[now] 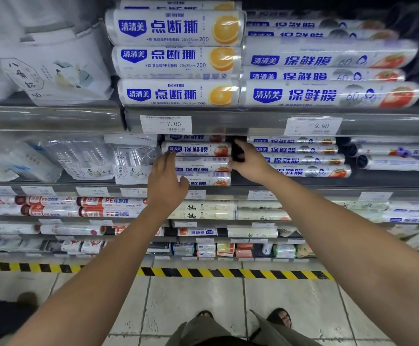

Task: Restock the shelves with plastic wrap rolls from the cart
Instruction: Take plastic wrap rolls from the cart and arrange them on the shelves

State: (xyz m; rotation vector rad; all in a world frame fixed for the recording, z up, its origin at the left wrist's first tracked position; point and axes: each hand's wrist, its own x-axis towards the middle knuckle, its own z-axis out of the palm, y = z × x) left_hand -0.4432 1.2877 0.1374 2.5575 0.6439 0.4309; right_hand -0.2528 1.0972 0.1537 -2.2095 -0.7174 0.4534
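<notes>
Left hand (164, 181), fingers spread, and right hand (249, 162), grip unclear, bracket the stack of plastic wrap rolls (201, 161) below the 7.00 price tag (166, 124); stack looks nearly full, cart unseen.

The left hand (164, 179) lies with straight fingers against the left ends of a stack of short plastic wrap rolls (201, 159), thumb spread toward the bottom roll. The right hand (249, 162) meets the stack's right ends, its fingers lost in a dark gap. Longer rolls (303, 158) lie right of that hand, bagged cups (131, 158) left of the left hand, and a 7.00 price tag (166, 124) hangs above both.
</notes>
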